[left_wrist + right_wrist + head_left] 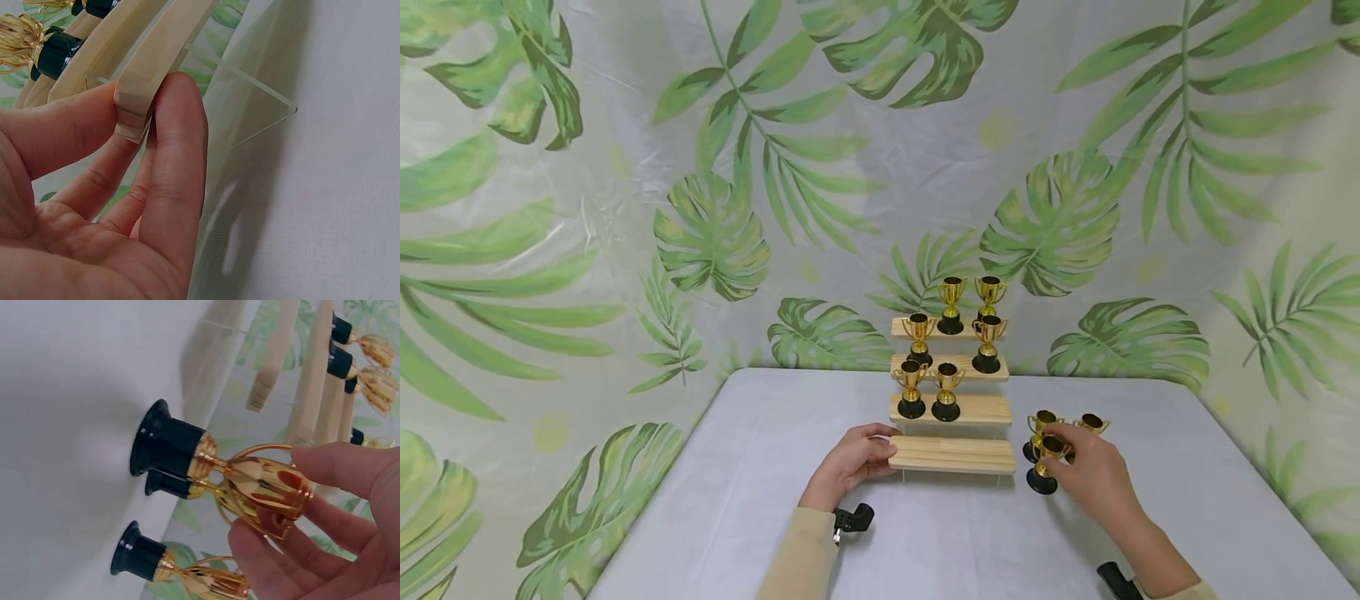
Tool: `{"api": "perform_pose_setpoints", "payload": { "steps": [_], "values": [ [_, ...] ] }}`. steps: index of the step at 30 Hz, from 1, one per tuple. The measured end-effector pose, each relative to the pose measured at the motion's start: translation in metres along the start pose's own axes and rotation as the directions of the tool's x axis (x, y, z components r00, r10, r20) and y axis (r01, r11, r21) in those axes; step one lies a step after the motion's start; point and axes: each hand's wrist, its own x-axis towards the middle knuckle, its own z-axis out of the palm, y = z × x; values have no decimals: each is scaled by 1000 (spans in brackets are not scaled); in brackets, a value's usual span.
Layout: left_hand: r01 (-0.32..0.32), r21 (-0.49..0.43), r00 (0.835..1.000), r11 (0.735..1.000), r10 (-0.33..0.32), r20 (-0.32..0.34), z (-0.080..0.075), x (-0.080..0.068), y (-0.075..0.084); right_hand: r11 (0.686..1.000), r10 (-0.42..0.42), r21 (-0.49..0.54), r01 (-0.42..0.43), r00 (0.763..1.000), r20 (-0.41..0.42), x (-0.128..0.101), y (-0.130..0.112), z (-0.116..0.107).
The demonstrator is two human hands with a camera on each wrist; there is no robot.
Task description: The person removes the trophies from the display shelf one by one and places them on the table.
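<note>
A grey table [760, 500] is set before a leaf-printed curtain [625, 208]. At its middle a stepped wooden stand [951, 408] with 4 shelves on clear supports is placed. The left end of the lowest shelf [953, 454] is gripped by the left hand [850, 462], thumb on top and fingers curled beneath the edge. On the 3 upper shelves 6 gold trophies [947, 392] on black bases are stood upright. Just right of the stand, 3 more are grouped on the table. The nearest trophy [1045, 467], its base on the table, is pinched at the cup by the right hand [1090, 475], thumb and fingertips closed narrowly round the rim.
</note>
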Motion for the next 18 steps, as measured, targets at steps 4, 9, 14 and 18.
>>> {"api": "perform_pose_setpoints", "payload": {
  "steps": [4,9,14,18],
  "values": [
    [-3,-1,1000,1000,3,-2,0,0,0,1000,-20,-16,20,1000,-4,1,-5,-4],
    [-5,-4,1000,1000,5,-5,0,1,-1,999,-6,-36,6,1000,3,3,-12,-11],
    [-9,-3,1000,1000,9,-10,0,0,-2,999,-11,-38,10,1000,-9,9,-18,-18],
    [-8,0,1000,1000,8,-11,0,1,-1,1000,-8,-16,8,1000,-11,13,-26,-23]
  ]
}}
